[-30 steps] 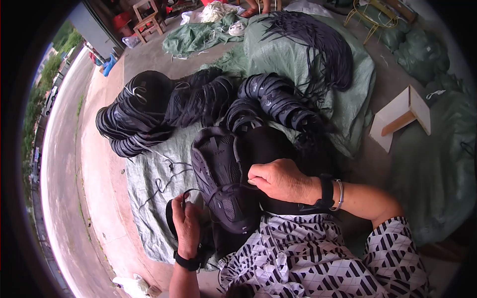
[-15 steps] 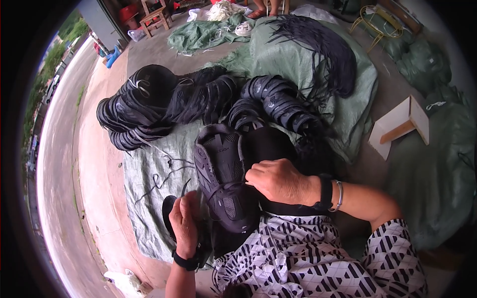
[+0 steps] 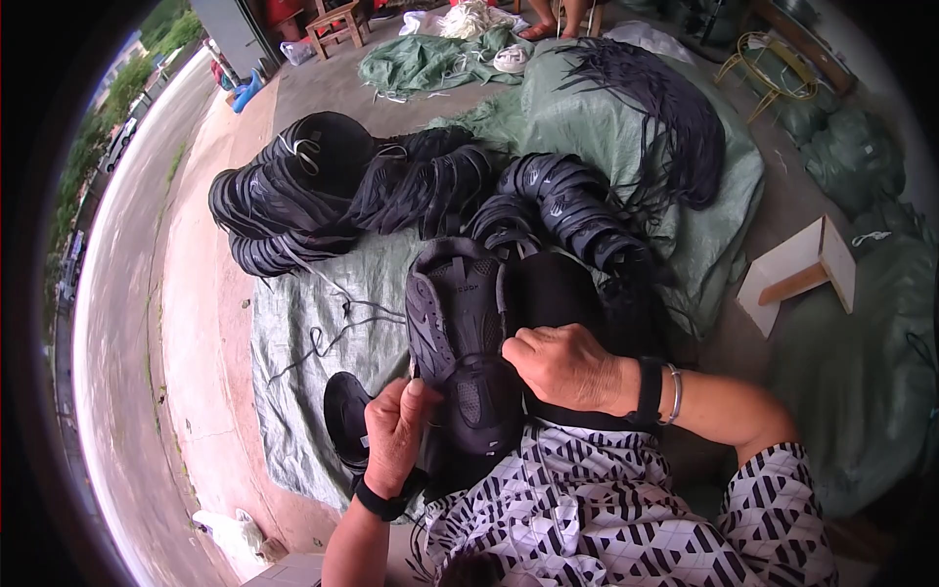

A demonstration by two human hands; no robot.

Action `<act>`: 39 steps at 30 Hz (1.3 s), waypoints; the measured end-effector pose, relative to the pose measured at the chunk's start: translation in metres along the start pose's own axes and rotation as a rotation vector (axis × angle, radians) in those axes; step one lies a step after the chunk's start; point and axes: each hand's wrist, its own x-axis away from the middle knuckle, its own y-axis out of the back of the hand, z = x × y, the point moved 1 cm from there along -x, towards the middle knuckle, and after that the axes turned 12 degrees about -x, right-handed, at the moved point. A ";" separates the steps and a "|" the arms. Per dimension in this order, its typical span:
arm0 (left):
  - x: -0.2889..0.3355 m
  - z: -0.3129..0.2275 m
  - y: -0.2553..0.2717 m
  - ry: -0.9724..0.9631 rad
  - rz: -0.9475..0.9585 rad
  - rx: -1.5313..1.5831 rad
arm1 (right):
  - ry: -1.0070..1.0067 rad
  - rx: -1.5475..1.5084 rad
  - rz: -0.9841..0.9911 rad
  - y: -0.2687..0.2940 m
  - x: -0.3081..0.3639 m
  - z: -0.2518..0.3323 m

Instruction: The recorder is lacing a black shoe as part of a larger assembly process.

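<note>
A black shoe upper (image 3: 460,323) lies in front of me, its toe toward my body and its opening facing away. My left hand (image 3: 396,430) is closed in a pinch at the upper's left edge, near the toe. On the opposite edge, the fingers of my right hand (image 3: 562,367) are curled and pinched together. Whatever is between the fingertips of either hand is too small or hidden to make out. A thin dark line crosses the upper between the two hands. Beside my left hand rests a curved black piece (image 3: 345,416), partly covered by that hand.
Bundles of stacked black shoe uppers (image 3: 284,196) lie ahead on a green woven sheet (image 3: 303,352). Dark strands (image 3: 655,117) are heaped on a green sack beyond. To the right stands a white board piece (image 3: 802,269). Another person's feet (image 3: 553,27) show at the back.
My left hand has moved right and slightly up to the upper's left edge; the dark strip near its fingers no longer shows. My right hand stays pinched. The whole view has shifted slightly.
</note>
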 end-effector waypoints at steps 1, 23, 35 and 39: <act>-0.003 -0.002 0.000 -0.171 -0.176 -0.166 | -0.026 -0.017 0.021 -0.001 -0.001 -0.001; -0.011 -0.008 -0.015 -0.030 0.020 -0.041 | -0.025 0.003 0.544 0.028 -0.049 -0.008; -0.013 -0.008 -0.017 0.049 -0.027 0.167 | -0.325 0.027 0.330 0.005 -0.041 0.008; -0.016 -0.008 -0.017 -0.005 -0.049 0.181 | -0.517 -0.188 0.215 0.016 -0.061 0.008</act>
